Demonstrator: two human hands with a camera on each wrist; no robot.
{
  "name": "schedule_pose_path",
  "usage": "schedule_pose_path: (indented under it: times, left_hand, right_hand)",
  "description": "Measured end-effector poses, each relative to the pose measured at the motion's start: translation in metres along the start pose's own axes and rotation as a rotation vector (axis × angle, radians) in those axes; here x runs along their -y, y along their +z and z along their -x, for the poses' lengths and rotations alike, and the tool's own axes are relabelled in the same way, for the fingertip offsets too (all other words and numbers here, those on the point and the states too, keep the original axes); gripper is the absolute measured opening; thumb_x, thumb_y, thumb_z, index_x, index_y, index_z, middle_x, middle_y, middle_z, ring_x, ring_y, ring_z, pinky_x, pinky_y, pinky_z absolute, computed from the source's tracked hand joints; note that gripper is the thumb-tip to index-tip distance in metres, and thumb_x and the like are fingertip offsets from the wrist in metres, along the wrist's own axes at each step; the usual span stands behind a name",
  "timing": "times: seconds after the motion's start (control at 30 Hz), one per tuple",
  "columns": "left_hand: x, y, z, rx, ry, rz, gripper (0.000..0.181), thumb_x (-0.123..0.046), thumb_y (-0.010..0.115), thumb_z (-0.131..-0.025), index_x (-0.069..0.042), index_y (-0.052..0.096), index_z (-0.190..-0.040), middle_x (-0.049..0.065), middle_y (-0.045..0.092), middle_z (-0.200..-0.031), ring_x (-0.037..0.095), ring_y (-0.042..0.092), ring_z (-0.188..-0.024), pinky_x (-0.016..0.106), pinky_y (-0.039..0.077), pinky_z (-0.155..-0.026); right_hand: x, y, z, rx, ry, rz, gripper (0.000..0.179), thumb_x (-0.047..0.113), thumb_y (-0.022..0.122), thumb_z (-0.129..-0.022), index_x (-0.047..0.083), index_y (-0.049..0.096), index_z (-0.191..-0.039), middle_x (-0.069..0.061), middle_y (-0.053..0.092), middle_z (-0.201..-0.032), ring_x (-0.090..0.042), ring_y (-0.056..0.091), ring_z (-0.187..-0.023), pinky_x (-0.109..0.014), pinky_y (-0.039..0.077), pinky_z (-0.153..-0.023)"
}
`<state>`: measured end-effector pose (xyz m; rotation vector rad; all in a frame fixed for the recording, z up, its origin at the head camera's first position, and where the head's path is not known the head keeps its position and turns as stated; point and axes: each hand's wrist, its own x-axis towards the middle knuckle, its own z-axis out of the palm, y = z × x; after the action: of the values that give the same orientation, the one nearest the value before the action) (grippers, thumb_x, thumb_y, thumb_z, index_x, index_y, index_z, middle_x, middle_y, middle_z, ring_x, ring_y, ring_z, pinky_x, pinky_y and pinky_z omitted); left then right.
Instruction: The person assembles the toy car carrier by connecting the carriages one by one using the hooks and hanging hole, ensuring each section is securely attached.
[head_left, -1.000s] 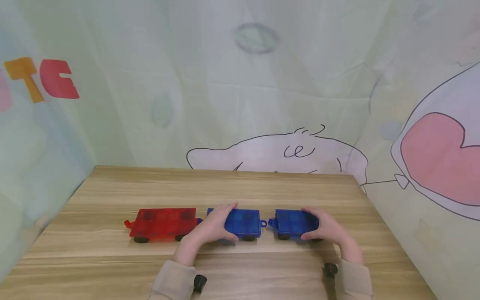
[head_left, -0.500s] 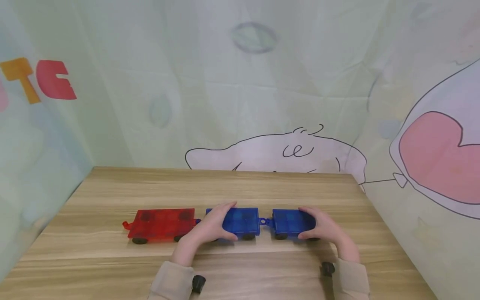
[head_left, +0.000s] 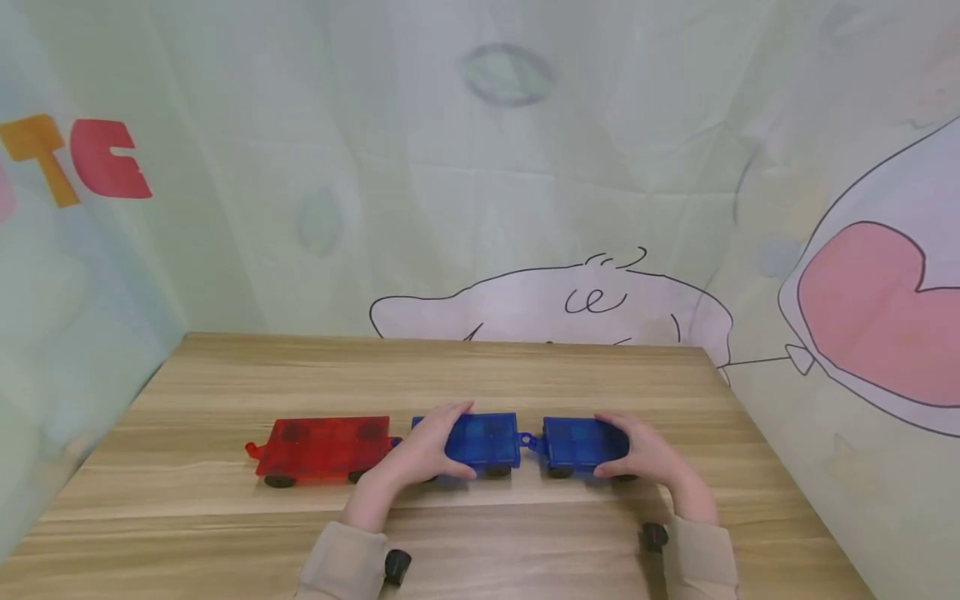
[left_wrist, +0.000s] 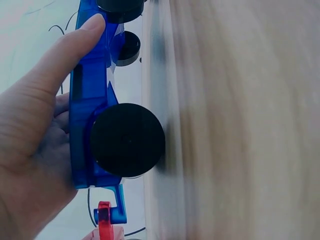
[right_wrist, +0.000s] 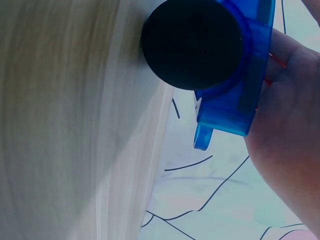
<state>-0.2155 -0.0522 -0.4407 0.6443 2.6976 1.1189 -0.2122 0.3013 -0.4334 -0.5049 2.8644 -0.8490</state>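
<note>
Three flat toy train cars stand in a row across the wooden table. My left hand (head_left: 423,450) grips the middle blue train car (head_left: 486,440) at its left part, thumb on the near side and fingers on the far side. My right hand (head_left: 651,452) holds the right blue train car (head_left: 577,442) the same way, round its right end. Between them, the middle car's ring (head_left: 527,440) overlaps the right car's hook. In the left wrist view, the middle car's hook (left_wrist: 118,212) sits at the red ring (left_wrist: 104,220) of the red train car (head_left: 326,448).
The red car's free hook (head_left: 255,451) points left. The wooden table (head_left: 480,542) reaches to a printed curtain (head_left: 480,208) behind and at both sides. A small black device (head_left: 397,567) sits at each sleeve cuff.
The right hand has moved the right blue car left, so the gap between the blue cars has closed and their couplings now overlap. The left hand keeps its grip, almost still.
</note>
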Motion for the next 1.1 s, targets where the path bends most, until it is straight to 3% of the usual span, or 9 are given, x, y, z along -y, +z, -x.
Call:
schedule_pose_path:
  times: [1.1]
  left_hand:
    - [-0.0012, 0.0006, -0.0006, 0.004, -0.001, -0.015, 0.095, -0.027, 0.088, -0.072, -0.003, 0.037, -0.149, 0.014, 0.046, -0.148, 0.036, 0.038, -0.140, 0.057, 0.035, -0.112]
  right_hand:
    - [0.0048, 0.0039, -0.0033, 0.008, -0.010, 0.022, 0.085, 0.031, 0.087, -0.070, -0.004, 0.050, -0.138, -0.030, 0.048, -0.141, -0.051, 0.043, -0.131, -0.066, 0.035, -0.106]
